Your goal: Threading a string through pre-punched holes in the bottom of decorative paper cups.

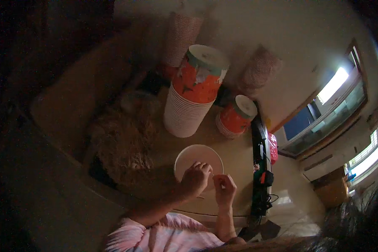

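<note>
A round, pale paper tub or lid (197,153) with a thin raised rim lies on the table just in front of me. I cannot tell how deep it is. Above its near side my left hand (196,178) is closed, its fingertips pinched together. My right hand (224,190) is also closed in a pinch, close beside the left one at the rim's right side. The fingertips of both hands almost meet. Whatever lies between them is too small and dim to make out.
Beyond the round piece stands a tall stack of orange-and-white paper tubs (189,107), upside down. A shorter stack (235,119) is to its right. A brown, fibrous heap (126,147) lies at left. Cables and a dark strip (260,185) line the table's right edge.
</note>
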Demonstrator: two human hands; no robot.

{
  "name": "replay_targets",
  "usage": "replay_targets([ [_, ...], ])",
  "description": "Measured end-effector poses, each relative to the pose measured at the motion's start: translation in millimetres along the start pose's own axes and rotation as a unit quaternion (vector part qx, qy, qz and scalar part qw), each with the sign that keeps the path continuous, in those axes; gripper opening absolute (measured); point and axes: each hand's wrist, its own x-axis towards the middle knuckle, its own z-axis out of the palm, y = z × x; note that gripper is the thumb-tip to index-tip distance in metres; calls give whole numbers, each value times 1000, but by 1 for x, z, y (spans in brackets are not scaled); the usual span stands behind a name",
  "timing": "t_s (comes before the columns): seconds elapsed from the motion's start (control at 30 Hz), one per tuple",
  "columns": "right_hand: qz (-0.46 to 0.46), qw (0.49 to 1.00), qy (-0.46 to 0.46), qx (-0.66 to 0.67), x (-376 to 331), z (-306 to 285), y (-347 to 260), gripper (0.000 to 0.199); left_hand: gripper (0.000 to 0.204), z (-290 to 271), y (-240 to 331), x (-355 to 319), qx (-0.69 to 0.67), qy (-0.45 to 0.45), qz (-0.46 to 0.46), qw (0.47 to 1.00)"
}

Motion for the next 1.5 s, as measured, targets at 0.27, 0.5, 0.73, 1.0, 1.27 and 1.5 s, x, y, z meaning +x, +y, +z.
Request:
replay_targets([
  [0.27, 43, 998, 0, 42, 7, -6, 3, 5, 10, -6, 1, 4, -144, -36, -39, 988],
  [0.5, 109, 987, 0, 119, 8, -7, 7, 7, 20, -4, 1, 7, -187, -140, -110, 966],
  [0.73, 85, 990, -37, 103, 4, -13, 17, 11, 15, -10, 3, 8, -293, -152, -147, 933],
  [1.0, 102, 977, -8, 188, 3, -11, 6, 9, 14, -7, -6, 8, -434, -187, -183, 862],
  [1.27, 123, 972, -2, 198, 3, -13, 6, 11, 19, -19, -12, 8, -526, -250, -206, 787],
  [1.5, -6, 999, 21, -30, 1, -14, 15, 11, 15, -31, -15, 0, -141, -160, -69, 975],
])
